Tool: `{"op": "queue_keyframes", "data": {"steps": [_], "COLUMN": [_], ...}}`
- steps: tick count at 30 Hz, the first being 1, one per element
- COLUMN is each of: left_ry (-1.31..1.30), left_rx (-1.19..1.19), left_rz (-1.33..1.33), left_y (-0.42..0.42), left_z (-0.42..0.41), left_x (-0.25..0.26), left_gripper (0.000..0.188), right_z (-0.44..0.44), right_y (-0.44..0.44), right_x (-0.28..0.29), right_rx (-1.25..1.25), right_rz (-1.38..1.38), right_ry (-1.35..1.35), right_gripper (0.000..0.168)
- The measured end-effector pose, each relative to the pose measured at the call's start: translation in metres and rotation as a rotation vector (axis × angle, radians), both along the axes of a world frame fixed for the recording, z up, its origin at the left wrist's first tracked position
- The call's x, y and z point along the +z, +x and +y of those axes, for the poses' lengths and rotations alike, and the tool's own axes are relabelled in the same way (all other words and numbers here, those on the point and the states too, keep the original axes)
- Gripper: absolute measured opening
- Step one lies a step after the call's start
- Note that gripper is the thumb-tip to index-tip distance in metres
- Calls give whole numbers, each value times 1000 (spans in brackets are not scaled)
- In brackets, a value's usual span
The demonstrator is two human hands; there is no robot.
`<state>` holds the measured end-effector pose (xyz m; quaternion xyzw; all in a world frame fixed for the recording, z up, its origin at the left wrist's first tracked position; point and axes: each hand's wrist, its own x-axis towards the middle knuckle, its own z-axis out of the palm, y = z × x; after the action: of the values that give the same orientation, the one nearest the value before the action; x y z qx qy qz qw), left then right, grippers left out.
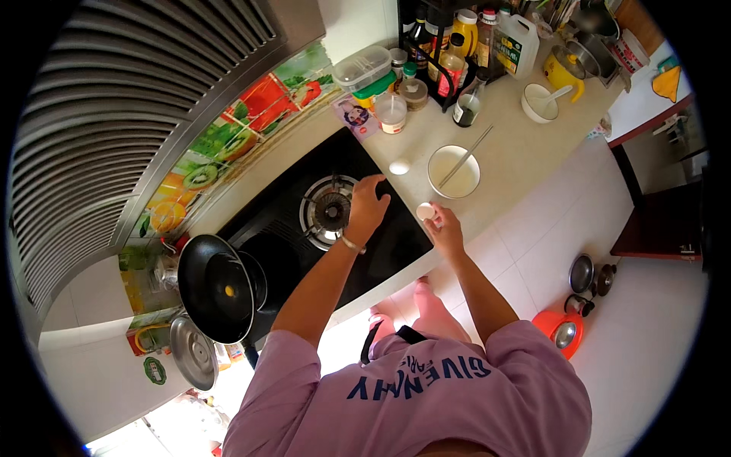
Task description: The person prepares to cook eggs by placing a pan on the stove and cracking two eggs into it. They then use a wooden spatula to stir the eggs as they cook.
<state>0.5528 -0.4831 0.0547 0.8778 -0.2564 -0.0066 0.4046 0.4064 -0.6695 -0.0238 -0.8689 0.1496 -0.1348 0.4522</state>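
Observation:
My right hand (447,231) holds a pale egg (425,211) in its fingertips, just off the counter's front part, close to a white bowl (455,195). A pair of chopsticks (465,155) leans in that bowl, over what looks like a pale liquid. A second egg (399,166) lies on the counter left of the bowl. My left hand (368,207) is empty, thumb and fingers apart, above the right side of the gas burner (330,211) on a black glass hob (394,225).
A black frying pan (200,311) sits on the hob's left, with a small yellow spot in it. Behind are plastic containers (365,68) and a rack of bottles (451,63). Farther right stand a bowl with a spoon (534,111) and a yellow pot (562,65). A range hood (114,114) overhangs the left.

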Motion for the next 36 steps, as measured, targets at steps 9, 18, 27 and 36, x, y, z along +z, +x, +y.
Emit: {"op": "queue_keyframes", "data": {"steps": [9,18,27,36], "left_ry": [348,112,-322,-195], "left_rx": [-109,-23,295,197], "left_rz": [-169,-20,213,43], "left_y": [49,43,-9,-121], "left_z": [-70,-75,-57,18], "left_x": [-54,-61,-11,17], "left_gripper": [57,44,44,50], "right_z": [-17,-26,36,106], "right_y": [-2,-12,45,16], "right_x": [16,40,82,62], "right_rx": [62,39,-25,24], "right_rz": [14,-25,-136,-21], "right_ry": [77,97,719,1148], "right_gripper": [62,55,42,52]}}
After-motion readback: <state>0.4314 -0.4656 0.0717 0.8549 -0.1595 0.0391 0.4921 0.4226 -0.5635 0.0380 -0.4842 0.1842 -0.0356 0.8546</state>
